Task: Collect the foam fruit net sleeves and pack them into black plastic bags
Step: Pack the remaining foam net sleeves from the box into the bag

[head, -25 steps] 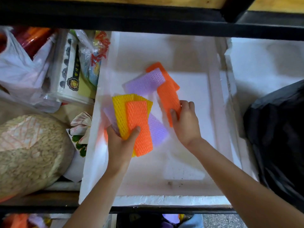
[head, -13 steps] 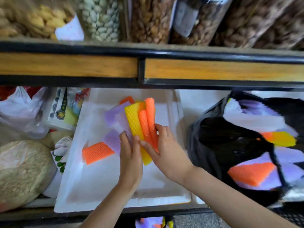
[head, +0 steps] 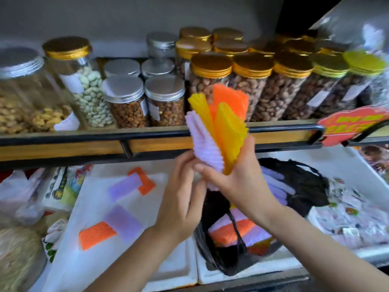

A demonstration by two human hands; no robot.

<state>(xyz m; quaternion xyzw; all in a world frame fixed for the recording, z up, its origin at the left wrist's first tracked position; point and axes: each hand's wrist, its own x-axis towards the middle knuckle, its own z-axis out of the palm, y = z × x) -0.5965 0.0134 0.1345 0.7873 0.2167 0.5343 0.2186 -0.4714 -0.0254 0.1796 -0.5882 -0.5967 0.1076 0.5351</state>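
So our right hand point(head: 233, 182) is closed around the bottom of a fanned bunch of foam sleeves point(head: 221, 127), purple, yellow and orange, which stick upright out of the grip. Our left hand point(head: 181, 199) is right beside it, fingers mostly straight and touching the purple edge at the base of the bunch. We can't tell if it's actually pinching anything. Just below the right hand sits the black bag point(head: 305, 186), mouth open, with more orange and purple sleeves inside. Down and left of the left hand, four loose sleeves point(head: 96, 234) lie in the white foam tray point(head: 71, 262): two orange, two purple. Jars point(head: 126, 102) line the shelf above both hands.
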